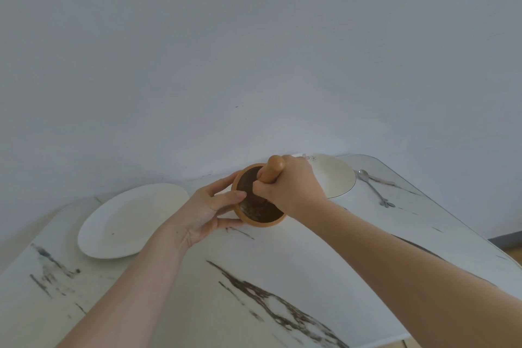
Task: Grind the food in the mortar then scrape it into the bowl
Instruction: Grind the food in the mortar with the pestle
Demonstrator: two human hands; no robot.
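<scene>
A brown wooden mortar (246,178) with a dark inside stands near the far edge of the marble table. Pale crushed food (252,210) lies at its bottom. My left hand (210,209) grips the mortar's left side, thumb over the rim. My right hand (291,186) is closed around a wooden pestle (273,168), whose lower end is down in the mortar and hidden by my fingers. A cream bowl (337,175) sits just right of the mortar, partly behind my right hand.
A white oval plate (127,220) lies to the left of the mortar. A metal spoon (372,186) rests right of the bowl near the table's rounded far corner. A grey wall rises directly behind the table (254,277).
</scene>
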